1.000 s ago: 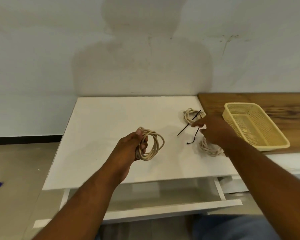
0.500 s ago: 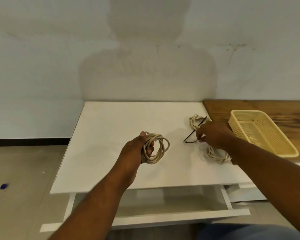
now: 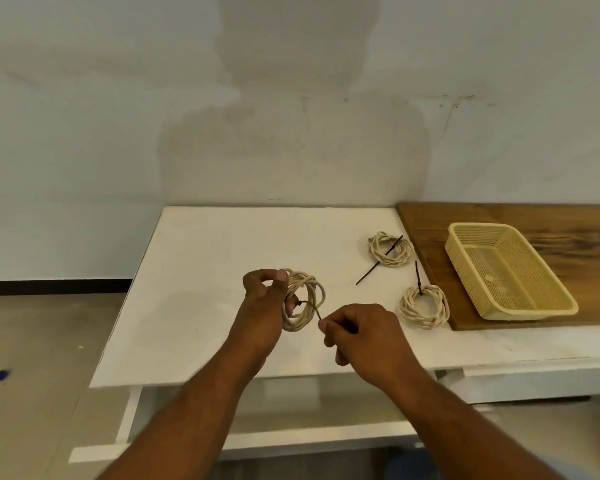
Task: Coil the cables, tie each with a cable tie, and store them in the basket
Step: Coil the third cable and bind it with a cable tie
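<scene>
Tying step | left hand (image 3: 264,299) grips coil (image 3: 303,301) above table (image 3: 205,289), steadying it | right hand (image 3: 357,332) pinches tie (image 3: 315,310) at coil's 5 o'clock, apparently to thread or cinch it | two coils (image 3: 390,249) (image 3: 424,306) rest toward 2 o'clock with ties, likely tied | basket (image 3: 565,304) at 3 o'clock holds no coil.

A white bench (image 3: 222,271) is standing against a stained pale wall (image 3: 118,116), a wooden board (image 3: 551,220) lying rightward, grey floor (image 3: 32,341) spreading leftward.
</scene>
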